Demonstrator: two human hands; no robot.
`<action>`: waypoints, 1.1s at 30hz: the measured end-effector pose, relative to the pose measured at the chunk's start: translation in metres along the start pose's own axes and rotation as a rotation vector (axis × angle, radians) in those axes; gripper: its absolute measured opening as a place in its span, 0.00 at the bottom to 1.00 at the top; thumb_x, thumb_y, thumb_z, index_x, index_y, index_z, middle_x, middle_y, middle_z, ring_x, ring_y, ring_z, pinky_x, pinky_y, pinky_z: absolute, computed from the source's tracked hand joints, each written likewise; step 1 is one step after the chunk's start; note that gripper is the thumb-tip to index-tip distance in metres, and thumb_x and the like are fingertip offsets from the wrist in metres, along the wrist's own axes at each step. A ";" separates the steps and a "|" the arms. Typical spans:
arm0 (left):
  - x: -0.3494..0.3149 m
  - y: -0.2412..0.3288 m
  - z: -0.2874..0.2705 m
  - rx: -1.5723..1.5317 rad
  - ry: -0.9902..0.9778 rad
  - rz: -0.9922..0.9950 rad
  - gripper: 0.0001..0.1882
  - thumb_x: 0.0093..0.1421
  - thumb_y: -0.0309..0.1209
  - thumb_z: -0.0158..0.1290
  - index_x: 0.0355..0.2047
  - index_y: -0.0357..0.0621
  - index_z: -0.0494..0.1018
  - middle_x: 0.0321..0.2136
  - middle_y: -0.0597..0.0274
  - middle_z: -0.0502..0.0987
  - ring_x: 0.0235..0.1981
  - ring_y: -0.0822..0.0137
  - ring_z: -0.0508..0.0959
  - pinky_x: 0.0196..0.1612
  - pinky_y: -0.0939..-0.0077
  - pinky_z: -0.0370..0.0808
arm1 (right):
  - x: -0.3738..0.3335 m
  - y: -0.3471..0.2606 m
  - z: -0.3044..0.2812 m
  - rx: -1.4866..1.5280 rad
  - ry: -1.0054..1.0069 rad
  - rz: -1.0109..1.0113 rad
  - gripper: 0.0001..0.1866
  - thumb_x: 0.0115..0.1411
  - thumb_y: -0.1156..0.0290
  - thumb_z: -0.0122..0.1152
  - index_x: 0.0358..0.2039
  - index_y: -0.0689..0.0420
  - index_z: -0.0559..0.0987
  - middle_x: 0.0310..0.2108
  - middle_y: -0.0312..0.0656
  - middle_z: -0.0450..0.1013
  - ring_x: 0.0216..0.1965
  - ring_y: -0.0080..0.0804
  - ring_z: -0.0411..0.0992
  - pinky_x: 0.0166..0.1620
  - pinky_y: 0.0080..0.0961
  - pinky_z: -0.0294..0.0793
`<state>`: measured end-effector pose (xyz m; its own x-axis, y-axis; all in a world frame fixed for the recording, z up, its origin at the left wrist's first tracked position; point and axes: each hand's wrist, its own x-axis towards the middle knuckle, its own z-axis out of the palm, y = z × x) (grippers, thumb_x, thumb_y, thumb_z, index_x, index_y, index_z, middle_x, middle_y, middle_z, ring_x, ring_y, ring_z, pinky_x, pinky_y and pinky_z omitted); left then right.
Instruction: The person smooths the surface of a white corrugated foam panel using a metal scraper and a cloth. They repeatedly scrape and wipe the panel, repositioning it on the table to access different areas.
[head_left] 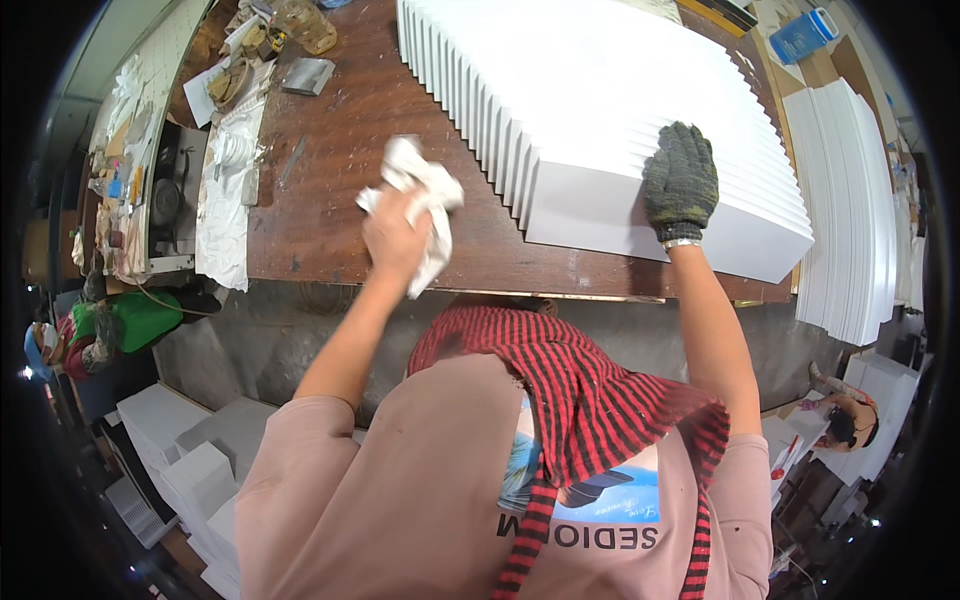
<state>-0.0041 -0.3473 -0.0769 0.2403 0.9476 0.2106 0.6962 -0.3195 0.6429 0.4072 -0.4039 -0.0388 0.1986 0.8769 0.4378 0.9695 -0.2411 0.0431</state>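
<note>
My left hand [396, 238], bare, is closed round a crumpled white cloth [430, 185] over the brown wooden table [340, 120]; the cloth is a little blurred. My right hand [682, 180], in a dark knitted glove [684, 175], lies flat with fingers stretched along the near part of a large stack of white panels [590, 100]. The panels are fanned like steps, each edge set back from the one below. The nearest panel front [590, 205] stands near the table's front edge.
A metal scraper-like plate [307, 76] and a clear plastic jar [306, 25] sit at the back left. White sheeting [228, 200] covers the table's left end. More white panels [845, 210] stand at the right, below a blue container [803, 36]. Other people work at both sides.
</note>
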 end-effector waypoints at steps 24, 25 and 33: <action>0.097 0.049 0.033 0.047 -0.465 0.241 0.16 0.71 0.39 0.48 0.47 0.38 0.68 0.23 0.50 0.78 0.22 0.49 0.79 0.26 0.51 0.76 | 0.004 -0.008 -0.013 0.151 0.053 0.004 0.24 0.70 0.62 0.40 0.56 0.59 0.78 0.61 0.48 0.72 0.66 0.50 0.65 0.71 0.46 0.58; 0.098 0.038 0.032 0.030 -0.514 0.219 0.16 0.71 0.40 0.48 0.48 0.38 0.70 0.23 0.51 0.78 0.22 0.50 0.80 0.26 0.52 0.76 | 0.003 -0.009 -0.014 0.158 0.044 0.009 0.24 0.70 0.62 0.40 0.56 0.59 0.78 0.60 0.48 0.73 0.66 0.50 0.65 0.71 0.47 0.58; 0.143 0.041 0.054 -0.175 -0.304 0.215 0.10 0.69 0.33 0.50 0.45 0.40 0.70 0.22 0.54 0.78 0.17 0.58 0.78 0.20 0.62 0.73 | 0.004 -0.010 -0.016 0.233 0.019 0.062 0.26 0.71 0.58 0.38 0.56 0.59 0.79 0.61 0.50 0.72 0.66 0.52 0.64 0.67 0.44 0.63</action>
<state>0.0955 -0.2258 -0.0603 0.5747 0.8058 0.1431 0.4896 -0.4787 0.7288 0.3959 -0.4042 -0.0233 0.2584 0.8547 0.4502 0.9628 -0.1898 -0.1923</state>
